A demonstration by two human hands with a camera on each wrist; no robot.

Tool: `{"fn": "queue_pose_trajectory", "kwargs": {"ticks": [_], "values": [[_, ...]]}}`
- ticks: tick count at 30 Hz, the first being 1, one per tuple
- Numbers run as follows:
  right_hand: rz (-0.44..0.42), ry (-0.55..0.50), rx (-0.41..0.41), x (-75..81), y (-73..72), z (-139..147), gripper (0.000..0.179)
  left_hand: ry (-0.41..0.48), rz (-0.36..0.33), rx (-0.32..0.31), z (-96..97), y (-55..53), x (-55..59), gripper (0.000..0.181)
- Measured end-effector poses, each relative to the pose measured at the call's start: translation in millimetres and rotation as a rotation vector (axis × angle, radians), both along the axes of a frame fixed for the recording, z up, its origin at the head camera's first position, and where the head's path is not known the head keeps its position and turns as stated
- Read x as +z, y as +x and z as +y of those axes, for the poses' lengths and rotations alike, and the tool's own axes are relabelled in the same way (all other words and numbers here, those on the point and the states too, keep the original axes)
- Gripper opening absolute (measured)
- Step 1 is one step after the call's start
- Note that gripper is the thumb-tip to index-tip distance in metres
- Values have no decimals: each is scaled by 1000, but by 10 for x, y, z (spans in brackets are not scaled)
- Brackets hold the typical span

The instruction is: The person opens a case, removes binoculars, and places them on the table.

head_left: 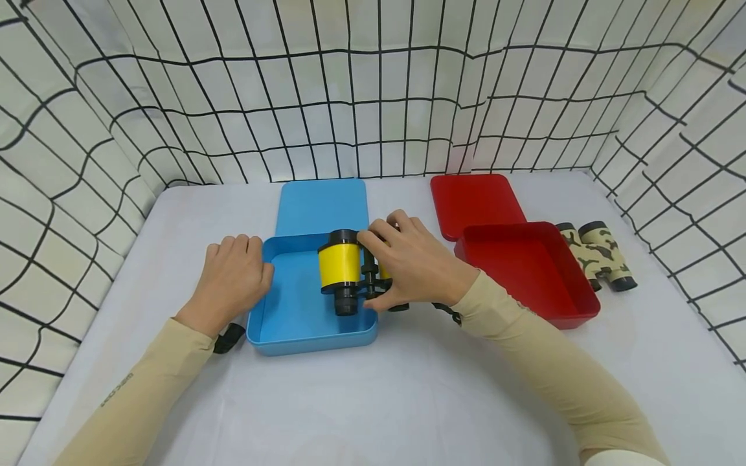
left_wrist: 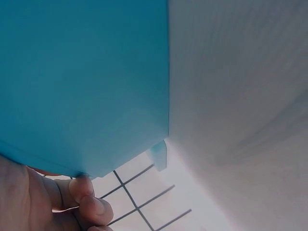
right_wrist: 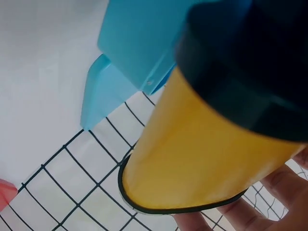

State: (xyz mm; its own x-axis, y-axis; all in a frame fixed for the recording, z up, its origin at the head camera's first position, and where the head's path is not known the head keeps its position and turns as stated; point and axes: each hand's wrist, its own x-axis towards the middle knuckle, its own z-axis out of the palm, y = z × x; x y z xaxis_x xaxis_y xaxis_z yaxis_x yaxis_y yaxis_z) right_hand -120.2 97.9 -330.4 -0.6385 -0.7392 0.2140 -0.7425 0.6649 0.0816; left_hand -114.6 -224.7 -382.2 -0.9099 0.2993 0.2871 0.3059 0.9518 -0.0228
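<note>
My right hand [head_left: 416, 262] grips a pair of yellow and black binoculars [head_left: 340, 266] from the right, over the right side of the open blue box [head_left: 311, 345]. Close up in the right wrist view, the yellow barrel [right_wrist: 202, 159] of the binoculars has fingers [right_wrist: 245, 214] around its far end. At the box's left rim is my left hand [head_left: 233, 272], its fingers curled and its thumb over the edge. The left wrist view has the blue box wall [left_wrist: 86, 86] with the curled fingers [left_wrist: 94, 209] at its rim. Part of the binoculars is hidden behind my right hand.
Behind the blue box lies its blue lid [head_left: 322, 206]. To the right stand an open red box [head_left: 527, 272], a red lid [head_left: 478, 202] and camouflage binoculars [head_left: 603, 255]. A black object [head_left: 229, 338] lies under my left wrist. Black wire grid [head_left: 379, 103] encloses the table's back and sides.
</note>
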Motion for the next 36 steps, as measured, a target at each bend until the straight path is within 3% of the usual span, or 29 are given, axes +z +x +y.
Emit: {"fn": "queue_pose_trajectory", "kwargs": {"ticks": [36], "values": [[108, 18, -22, 16, 26, 433, 91, 0, 37, -16, 18, 11, -12, 19]]}}
